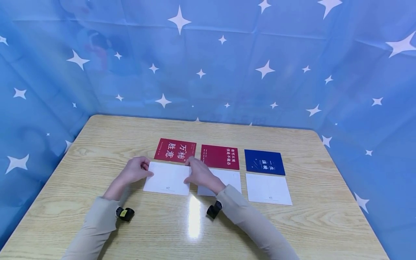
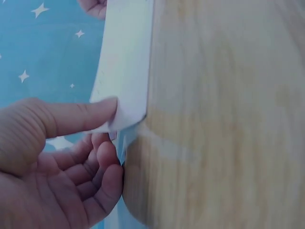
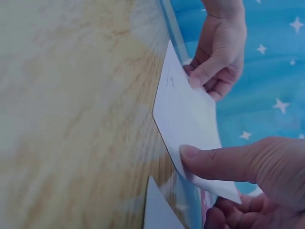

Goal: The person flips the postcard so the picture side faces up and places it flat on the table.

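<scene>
A white card (image 1: 167,178) with a small print near its lower edge lies between my two hands, just in front of a red card (image 1: 177,144) with white characters. My left hand (image 1: 135,169) pinches its left end, thumb on top and fingers curled beneath, as the left wrist view shows. At the opposite end my right hand (image 1: 203,174) pinches it too; in the right wrist view the thumb (image 3: 214,162) presses the upper face and the card bends slightly there. Beneath my right hand, a second white card (image 1: 229,178) is partly covered.
To the right stand a second red card (image 1: 220,157) and a blue card (image 1: 264,162) in the back row, with a third white card (image 1: 269,189) in front of the blue one. The wooden table (image 1: 308,231) meets a blue star-patterned curtain (image 1: 227,54) behind.
</scene>
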The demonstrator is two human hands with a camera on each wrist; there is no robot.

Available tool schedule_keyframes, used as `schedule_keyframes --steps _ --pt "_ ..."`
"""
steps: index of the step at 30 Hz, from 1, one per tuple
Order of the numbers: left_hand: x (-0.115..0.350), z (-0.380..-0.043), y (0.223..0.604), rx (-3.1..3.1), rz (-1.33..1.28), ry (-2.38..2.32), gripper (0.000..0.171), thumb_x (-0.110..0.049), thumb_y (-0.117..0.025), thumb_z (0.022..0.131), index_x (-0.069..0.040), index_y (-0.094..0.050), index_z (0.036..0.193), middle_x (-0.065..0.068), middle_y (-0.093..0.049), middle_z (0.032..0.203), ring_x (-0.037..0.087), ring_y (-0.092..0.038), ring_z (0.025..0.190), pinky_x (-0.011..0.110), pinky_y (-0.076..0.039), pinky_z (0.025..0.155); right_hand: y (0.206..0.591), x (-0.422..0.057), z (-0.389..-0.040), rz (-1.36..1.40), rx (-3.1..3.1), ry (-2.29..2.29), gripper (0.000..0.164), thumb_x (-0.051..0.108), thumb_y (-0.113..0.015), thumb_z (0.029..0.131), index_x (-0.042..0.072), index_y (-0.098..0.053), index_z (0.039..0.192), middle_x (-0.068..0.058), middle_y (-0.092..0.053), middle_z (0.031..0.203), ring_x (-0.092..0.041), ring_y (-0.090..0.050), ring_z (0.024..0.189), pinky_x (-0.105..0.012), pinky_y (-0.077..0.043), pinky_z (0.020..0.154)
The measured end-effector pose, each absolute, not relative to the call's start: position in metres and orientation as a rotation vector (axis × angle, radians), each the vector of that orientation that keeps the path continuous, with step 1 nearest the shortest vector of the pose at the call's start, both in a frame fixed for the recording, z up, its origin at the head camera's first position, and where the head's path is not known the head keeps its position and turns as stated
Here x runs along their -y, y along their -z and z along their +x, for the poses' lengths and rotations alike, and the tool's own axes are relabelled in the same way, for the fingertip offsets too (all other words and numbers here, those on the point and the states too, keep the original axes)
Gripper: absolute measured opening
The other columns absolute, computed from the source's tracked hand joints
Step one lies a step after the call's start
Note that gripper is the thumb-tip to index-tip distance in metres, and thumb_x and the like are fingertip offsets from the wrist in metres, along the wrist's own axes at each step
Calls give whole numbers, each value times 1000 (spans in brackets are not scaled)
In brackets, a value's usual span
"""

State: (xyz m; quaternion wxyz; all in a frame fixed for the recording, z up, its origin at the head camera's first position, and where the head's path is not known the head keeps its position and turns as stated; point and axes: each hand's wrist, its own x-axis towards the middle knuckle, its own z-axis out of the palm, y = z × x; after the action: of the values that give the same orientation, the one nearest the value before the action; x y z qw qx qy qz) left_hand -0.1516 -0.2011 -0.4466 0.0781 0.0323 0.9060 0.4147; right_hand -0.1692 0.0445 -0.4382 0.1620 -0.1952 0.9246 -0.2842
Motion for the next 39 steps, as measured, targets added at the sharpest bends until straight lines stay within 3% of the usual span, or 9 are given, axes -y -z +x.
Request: schedule_keyframes --steps 3,7,12,22,39 --pt "206 -151 448 -2684 138 -1281 20 -2 -72 74 4 -58 88 8 -56 78 17 -50 69 24 -42 59 440 -48 -168 -550 -2629 868 44 15 -82 71 3 -57 106 -5 -60 91 -16 -52 75 -28 -46 68" --pt "211 -149 449 -2632 196 -1378 18 -2 -70 79 3 -55 86 7 -55 77 16 -50 66 23 -43 54 440 -55 -167 -538 -2601 957 28 19 -79 76 5 -58 89 -2 -58 73 -15 -51 61 -26 -43 55" --pt "217 -144 450 -2549 209 -1505 18 1 -67 81 5 -52 89 9 -55 75 16 -52 62 24 -46 52 439 -60 -166 -612 -2592 1036 24 20 -75 80 7 -55 78 2 -55 65 -11 -49 56 -21 -39 50" --pt "221 -138 441 -2562 240 -1563 17 1 -66 82 6 -55 94 11 -57 83 17 -52 74 21 -45 62 435 -66 -162 -798 -2552 1206 16 8 -66 85 4 -51 81 -1 -54 67 -8 -45 56 -19 -40 51" --pt "222 -132 432 -2510 261 -1636 9 3 -64 83 5 -58 90 11 -59 81 14 -54 71 23 -47 61 430 -74 -157 -892 -2528 1378 13 -3 -61 82 4 -50 84 -5 -58 77 -12 -56 71 -22 -49 63"
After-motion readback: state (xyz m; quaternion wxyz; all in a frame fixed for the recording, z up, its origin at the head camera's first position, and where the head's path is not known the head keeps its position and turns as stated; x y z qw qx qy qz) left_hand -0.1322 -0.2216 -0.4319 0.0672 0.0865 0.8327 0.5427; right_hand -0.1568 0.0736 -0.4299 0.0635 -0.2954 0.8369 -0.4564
